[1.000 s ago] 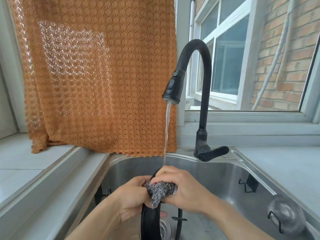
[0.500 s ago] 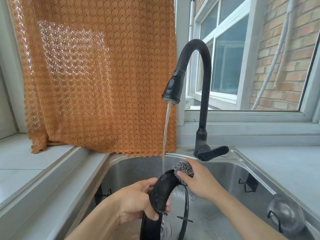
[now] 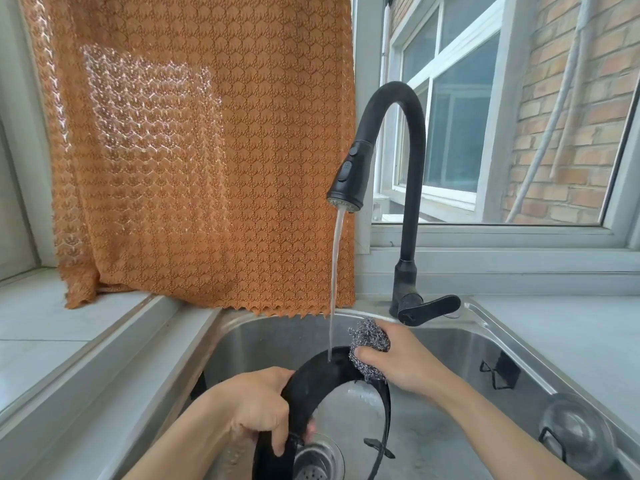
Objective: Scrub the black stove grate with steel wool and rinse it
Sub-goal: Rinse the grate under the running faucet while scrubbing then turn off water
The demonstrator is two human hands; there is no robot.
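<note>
Wet black grate (image 3: 311, 386) (ring-shaped) gripped by left hand (image 3: 258, 407); right hand (image 3: 401, 362) clutches steel wool (image 3: 370, 344)

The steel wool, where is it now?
In the head view, the steel wool is in the right hand, pressed on the grate's top right, beside the water stream.

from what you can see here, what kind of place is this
Most likely a home kitchen: a steel sink under a black tap with water running, a stove grate being scrubbed with steel wool, and a curtain at the window.
</note>
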